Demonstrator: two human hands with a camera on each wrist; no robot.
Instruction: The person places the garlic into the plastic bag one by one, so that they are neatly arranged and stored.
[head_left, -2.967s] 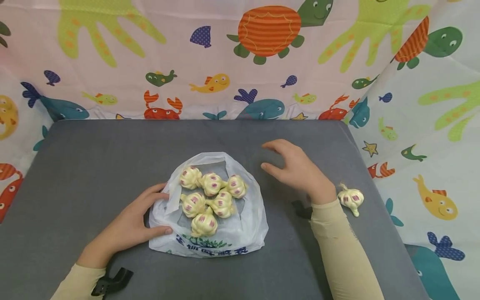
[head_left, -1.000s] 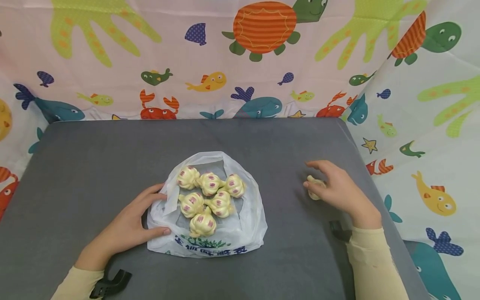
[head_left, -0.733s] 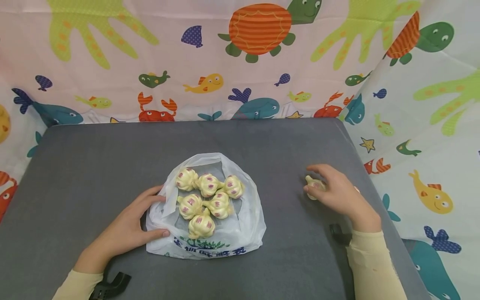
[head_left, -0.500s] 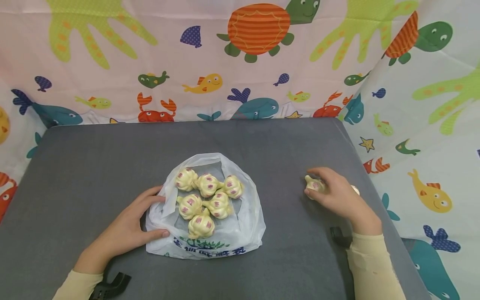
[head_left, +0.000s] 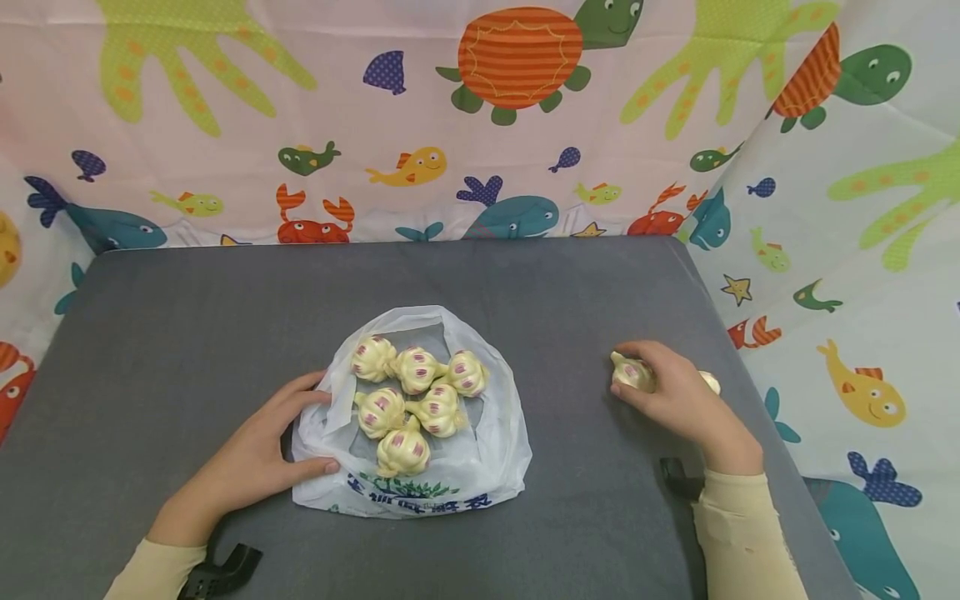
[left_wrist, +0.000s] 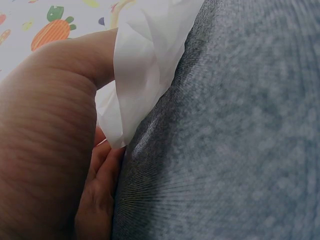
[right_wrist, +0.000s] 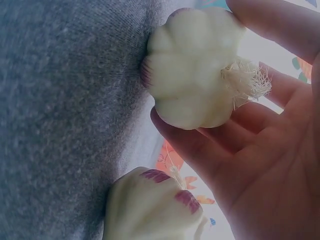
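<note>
My left hand holds the left side of a white plastic bag, thumb at the front and fingers farther back. In the left wrist view, the bag's thin plastic hangs over the thumb. Several pale garlic bulbs with purple marks, one a front bulb, lie in the bag's mouth. To the right, my right hand grips another garlic bulb between thumb and fingers, low over the table. The right wrist view shows this gripped bulb with its roots facing the palm.
One more garlic bulb lies behind the right hand, partly hidden; it is the lower bulb in the right wrist view. A grey cloth covers the table. A sea-animal print curtain hangs behind and to the right.
The right hand has moved from beside the bag to the garlic bulb on the right, and its thumb and fingers have closed round it. The left hand stays at the bag.
</note>
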